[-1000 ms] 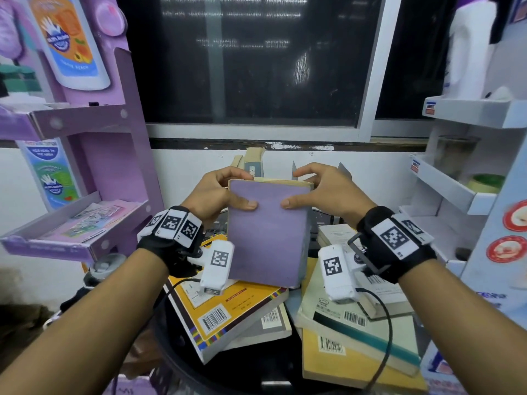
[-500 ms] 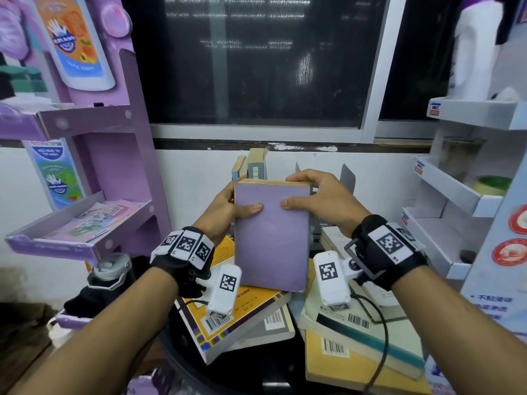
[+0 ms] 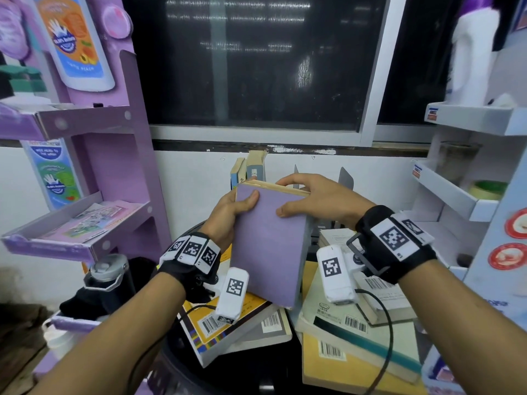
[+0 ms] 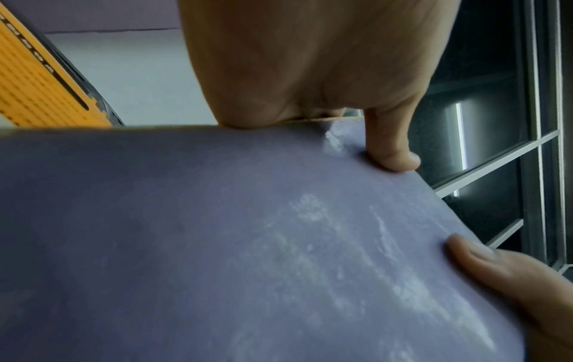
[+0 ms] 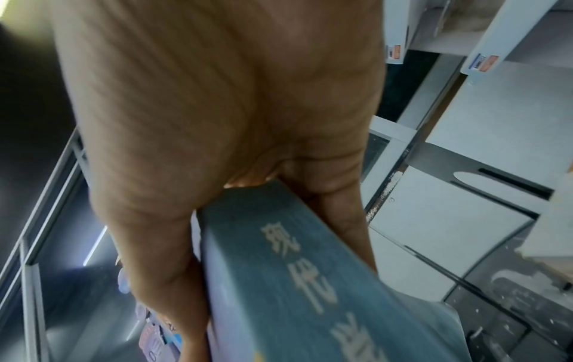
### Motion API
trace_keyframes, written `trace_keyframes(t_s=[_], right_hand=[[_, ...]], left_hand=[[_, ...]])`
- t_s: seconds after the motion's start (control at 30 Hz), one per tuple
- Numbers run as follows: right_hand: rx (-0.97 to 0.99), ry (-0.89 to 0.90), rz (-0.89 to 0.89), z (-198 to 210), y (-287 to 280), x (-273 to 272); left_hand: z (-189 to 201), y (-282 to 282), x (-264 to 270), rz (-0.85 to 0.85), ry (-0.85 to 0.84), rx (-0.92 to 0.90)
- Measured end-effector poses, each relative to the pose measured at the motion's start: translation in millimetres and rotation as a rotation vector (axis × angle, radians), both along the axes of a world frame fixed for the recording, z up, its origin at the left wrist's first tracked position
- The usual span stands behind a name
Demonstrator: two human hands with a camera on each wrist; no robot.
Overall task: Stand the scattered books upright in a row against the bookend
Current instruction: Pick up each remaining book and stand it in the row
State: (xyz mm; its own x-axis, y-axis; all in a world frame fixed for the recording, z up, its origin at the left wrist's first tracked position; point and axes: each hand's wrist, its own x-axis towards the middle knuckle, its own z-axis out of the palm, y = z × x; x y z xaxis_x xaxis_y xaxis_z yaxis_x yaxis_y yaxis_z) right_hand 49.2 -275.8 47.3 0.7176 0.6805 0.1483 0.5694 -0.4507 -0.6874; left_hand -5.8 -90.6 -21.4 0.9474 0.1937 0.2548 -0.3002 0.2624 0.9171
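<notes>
The person is going bare-armed, wearing a black band on the left wrist and another on the right, each carrying white square-coded tags, a white tagged camera block and a trailing black cable.

A purple display rack stands at the left, a leaflet lying on its lower shelf. Behind is a dark window above a white wall. A white shelf unit at the right carries a white bottle.
</notes>
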Motion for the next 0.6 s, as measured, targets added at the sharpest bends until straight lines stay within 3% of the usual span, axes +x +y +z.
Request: trace_keyframes(t_s=[0.27,0.6], right_hand=[[-0.042,-0.121,-0.018,4.1,1.1,-4.9],[-0.002,-0.179,-0.072,4.6,9.6,-2.7]], left_hand=[[4.6,4.2,12.3,-0.008,-0.031,0.045],[19.6,25.9,34.5,-0.035,0.076,0.387]])
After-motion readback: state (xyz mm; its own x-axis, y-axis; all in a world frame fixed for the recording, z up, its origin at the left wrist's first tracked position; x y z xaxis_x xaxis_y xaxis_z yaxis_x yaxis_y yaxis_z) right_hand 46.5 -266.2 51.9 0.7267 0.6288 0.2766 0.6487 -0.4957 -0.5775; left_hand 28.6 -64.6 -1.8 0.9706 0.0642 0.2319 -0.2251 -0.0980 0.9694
